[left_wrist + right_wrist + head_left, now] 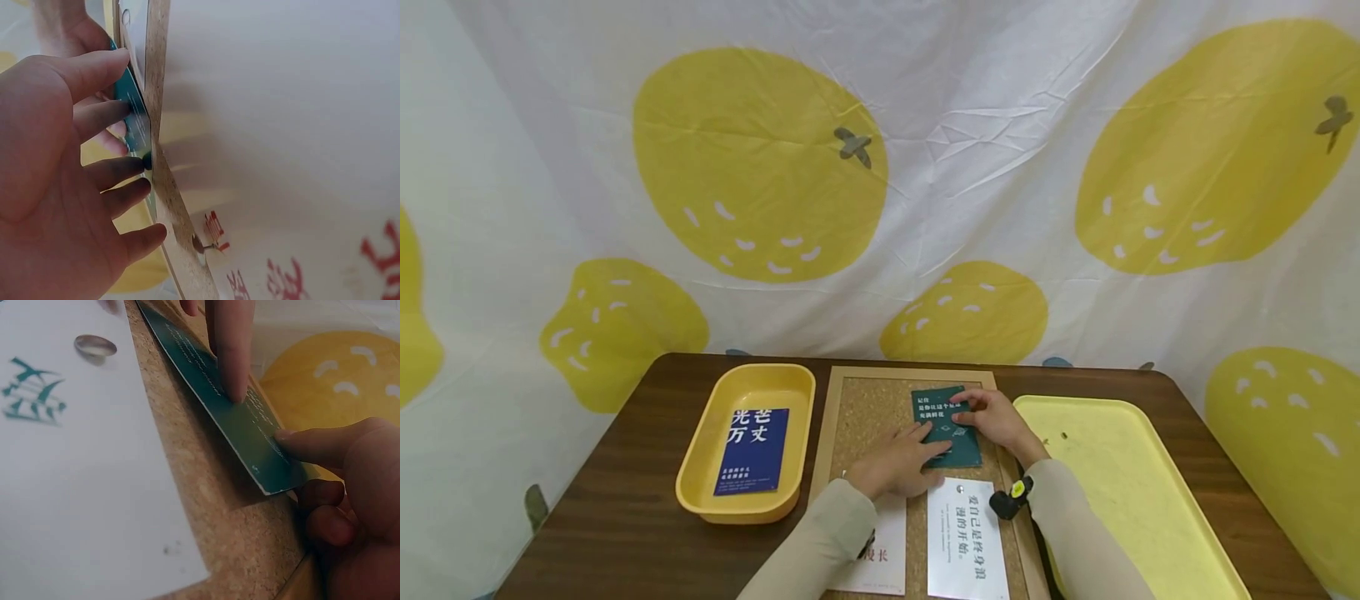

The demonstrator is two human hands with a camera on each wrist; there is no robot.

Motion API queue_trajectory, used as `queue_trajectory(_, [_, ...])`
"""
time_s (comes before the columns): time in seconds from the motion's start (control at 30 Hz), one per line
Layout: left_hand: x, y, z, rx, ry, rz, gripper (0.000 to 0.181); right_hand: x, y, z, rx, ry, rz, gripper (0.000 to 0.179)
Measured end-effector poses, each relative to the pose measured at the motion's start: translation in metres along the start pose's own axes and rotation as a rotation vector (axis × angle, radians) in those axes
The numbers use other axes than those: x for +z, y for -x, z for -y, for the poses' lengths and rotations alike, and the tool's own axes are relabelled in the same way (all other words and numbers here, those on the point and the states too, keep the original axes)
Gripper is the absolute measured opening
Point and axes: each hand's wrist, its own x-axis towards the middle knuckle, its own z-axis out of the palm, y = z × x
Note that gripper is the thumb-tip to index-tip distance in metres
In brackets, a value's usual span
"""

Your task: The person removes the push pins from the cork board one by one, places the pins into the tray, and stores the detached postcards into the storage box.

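Note:
A dark green card point(958, 450) with white writing lies over the upper right of a framed cork board point(872, 400). My left hand point(895, 462) touches the card's left side with spread, mostly straight fingers. At its right edge my right hand point(996, 421) holds the card; one finger lies on the face and others are curled beside the edge point(356, 494). In the right wrist view the card's near edge stands slightly off the cork. Below it, a white card point(966, 542) bears a silver pin point(95, 345). Another white card point(880, 550), with red writing, is partly hidden under my left arm.
Left of the board stands a yellow-orange basin point(801, 417) with a blue card point(752, 454) inside. To the right lies a pale yellow tray point(1120, 483) with a few tiny dark items near its far left corner. A fruit-patterned cloth point(985, 208) hangs behind the brown table point(617, 500).

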Motion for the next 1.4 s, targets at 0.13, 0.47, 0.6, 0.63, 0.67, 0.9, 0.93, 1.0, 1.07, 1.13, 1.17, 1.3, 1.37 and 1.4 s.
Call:
queue_trajectory(0.13, [0.000, 0.002, 0.001, -0.007, 0.021, -0.015, 0.055, 0.000, 0.001, 0.001, 0.004, -0.006, 0.000, 0.027])
queue_trajectory(0.47, [-0.006, 0.008, 0.004, 0.046, 0.059, -0.083, 0.053, 0.000, 0.001, -0.001, -0.008, 0.005, 0.005, 0.026])
queue_trajectory(0.6, [-0.012, 0.012, 0.006, 0.085, 0.064, -0.123, 0.052, 0.000, 0.000, -0.001, -0.003, 0.010, 0.004, 0.026])
queue_trajectory(0.63, [-0.013, 0.013, 0.006, 0.092, 0.077, -0.127, 0.053, 0.000, 0.000, -0.002, -0.003, 0.013, 0.003, 0.026])
queue_trajectory(0.67, [-0.015, 0.013, 0.007, 0.100, 0.086, -0.133, 0.053, 0.000, 0.000, -0.002, -0.002, 0.014, 0.003, 0.025])
queue_trajectory(0.9, [-0.025, 0.020, 0.011, 0.137, 0.156, -0.172, 0.053, 0.000, -0.001, -0.004, -0.001, 0.006, 0.005, 0.026])
queue_trajectory(0.93, [-0.026, 0.021, 0.011, 0.139, 0.163, -0.179, 0.053, 0.000, -0.001, -0.004, -0.002, 0.006, 0.004, 0.026])
queue_trajectory(1.0, [-0.028, 0.023, 0.012, 0.140, 0.179, -0.187, 0.053, 0.001, -0.001, -0.004, -0.006, 0.005, 0.002, 0.025])
queue_trajectory(1.07, [-0.030, 0.025, 0.014, 0.142, 0.189, -0.197, 0.053, 0.001, -0.001, -0.004, -0.011, 0.007, 0.001, 0.025])
queue_trajectory(1.13, [-0.031, 0.027, 0.016, 0.146, 0.201, -0.207, 0.053, 0.001, -0.002, -0.004, -0.013, 0.006, 0.000, 0.025])
queue_trajectory(1.17, [-0.032, 0.028, 0.017, 0.150, 0.205, -0.214, 0.053, 0.002, -0.002, -0.004, -0.015, 0.006, 0.002, 0.025])
queue_trajectory(1.3, [-0.036, 0.034, 0.020, 0.161, 0.255, -0.234, 0.052, 0.001, -0.002, -0.004, -0.007, 0.009, 0.001, 0.024])
queue_trajectory(1.37, [-0.039, 0.037, 0.022, 0.165, 0.277, -0.244, 0.051, 0.001, -0.002, -0.003, -0.003, 0.013, 0.001, 0.024])
queue_trajectory(1.4, [-0.040, 0.039, 0.023, 0.168, 0.287, -0.250, 0.051, 0.001, -0.002, -0.003, -0.001, 0.015, 0.000, 0.024])
